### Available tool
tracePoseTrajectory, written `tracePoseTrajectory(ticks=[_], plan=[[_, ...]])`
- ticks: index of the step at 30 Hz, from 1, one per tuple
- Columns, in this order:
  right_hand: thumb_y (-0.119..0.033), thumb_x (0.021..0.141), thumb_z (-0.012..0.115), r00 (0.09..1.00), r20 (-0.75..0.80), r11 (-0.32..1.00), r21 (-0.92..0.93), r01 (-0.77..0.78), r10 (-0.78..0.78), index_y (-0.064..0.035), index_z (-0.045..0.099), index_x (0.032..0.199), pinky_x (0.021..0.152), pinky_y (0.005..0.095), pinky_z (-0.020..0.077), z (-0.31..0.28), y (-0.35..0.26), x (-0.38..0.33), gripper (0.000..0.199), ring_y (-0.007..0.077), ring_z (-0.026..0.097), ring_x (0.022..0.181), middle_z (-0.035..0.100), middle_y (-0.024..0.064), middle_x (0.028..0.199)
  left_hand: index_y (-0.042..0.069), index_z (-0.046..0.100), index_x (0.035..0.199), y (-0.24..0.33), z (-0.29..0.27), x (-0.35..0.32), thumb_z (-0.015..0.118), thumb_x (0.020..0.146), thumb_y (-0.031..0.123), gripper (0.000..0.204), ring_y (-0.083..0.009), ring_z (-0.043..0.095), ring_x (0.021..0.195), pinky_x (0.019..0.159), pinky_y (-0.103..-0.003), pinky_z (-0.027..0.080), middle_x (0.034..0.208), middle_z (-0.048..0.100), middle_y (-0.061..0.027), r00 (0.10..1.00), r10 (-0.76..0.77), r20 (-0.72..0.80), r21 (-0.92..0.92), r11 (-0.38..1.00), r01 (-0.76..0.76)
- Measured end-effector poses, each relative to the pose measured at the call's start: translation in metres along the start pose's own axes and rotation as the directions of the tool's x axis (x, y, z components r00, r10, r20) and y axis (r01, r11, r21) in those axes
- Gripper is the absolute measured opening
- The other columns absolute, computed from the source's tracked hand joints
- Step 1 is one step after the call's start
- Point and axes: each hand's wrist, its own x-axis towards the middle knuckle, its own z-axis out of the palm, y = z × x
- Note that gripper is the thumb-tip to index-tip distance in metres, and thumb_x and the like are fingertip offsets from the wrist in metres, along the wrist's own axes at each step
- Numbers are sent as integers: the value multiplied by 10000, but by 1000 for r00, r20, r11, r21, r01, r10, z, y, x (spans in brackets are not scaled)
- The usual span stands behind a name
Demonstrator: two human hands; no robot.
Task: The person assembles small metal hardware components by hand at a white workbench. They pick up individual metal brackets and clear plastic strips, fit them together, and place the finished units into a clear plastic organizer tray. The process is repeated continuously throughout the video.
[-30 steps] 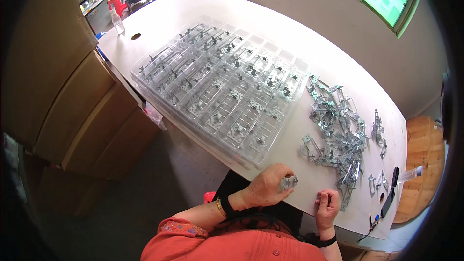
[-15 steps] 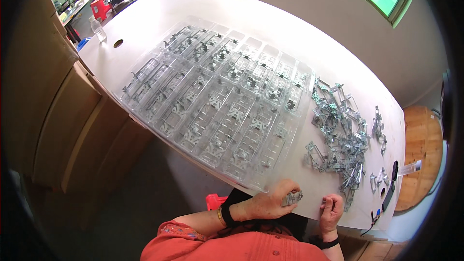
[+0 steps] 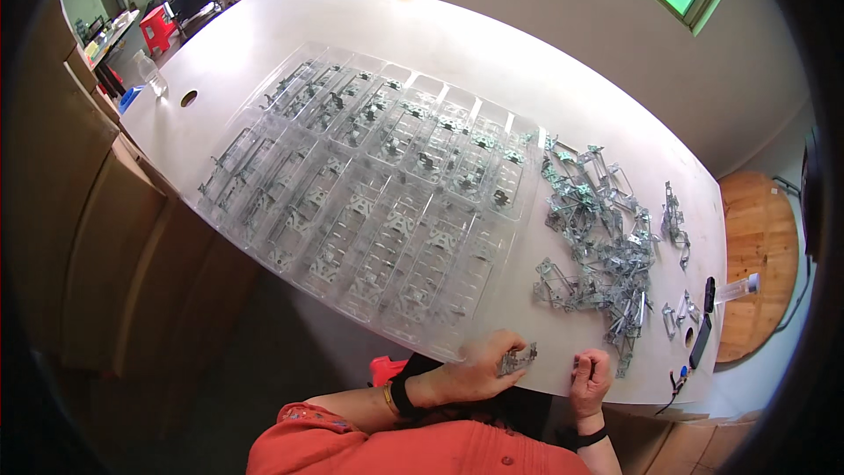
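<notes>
My left hand [image 3: 485, 369] is at the table's near edge, fingers wrapped round a small silver metal bracket [image 3: 522, 358] that sticks out past the thumb. To its right, my right hand [image 3: 590, 380] is curled closed just over the edge, thumb against the fingers; whatever it may hold is hidden. Beyond the left hand lies a clear plastic tray [image 3: 476, 321] with long compartments, many of them holding flat metal bracket assemblies. A tangled heap of similar metal brackets [image 3: 607, 237] lies beyond the right hand.
More metal brackets [image 3: 674, 222] lie right of the heap. At the right edge are a dark elongated tool [image 3: 702, 340] and a clear cylindrical container [image 3: 737, 288]. A plastic bottle [image 3: 151, 75] stands far left, beside a table hole [image 3: 189, 98]. Cardboard boxes [image 3: 132, 237] stand at the left.
The whole view has shifted, so the table and tray sit further left. The bracket in my left hand has turned slightly and shows more. My right hand stays closed.
</notes>
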Motion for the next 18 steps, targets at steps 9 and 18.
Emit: tracePoseTrajectory(ticks=[9, 18], plan=[[-204, 1149, 637, 995, -21, 996, -10, 93, -94, -65, 637, 1037, 637, 360, 493, -2, 0, 5, 179, 198, 609, 637, 620, 78, 858, 18, 665, 1210, 7, 6, 2, 894, 896, 122, 402, -286, 737, 932, 853, -384, 595, 1033, 699, -147, 997, -5, -76, 127, 992, 15], [-212, 1136, 659, 990, -12, 981, 127, 143, -143, -50, 638, 1036, 687, 420, 500, -5, 6, 7, 192, 305, 626, 716, 606, 128, 839, 16, 675, 1152, 27, 26, 4, 898, 837, 116, 399, -365, 670, 1047, 896, -446, 563, 1127, 647, -176, 992, 99, -81, 469, 882, -50]])
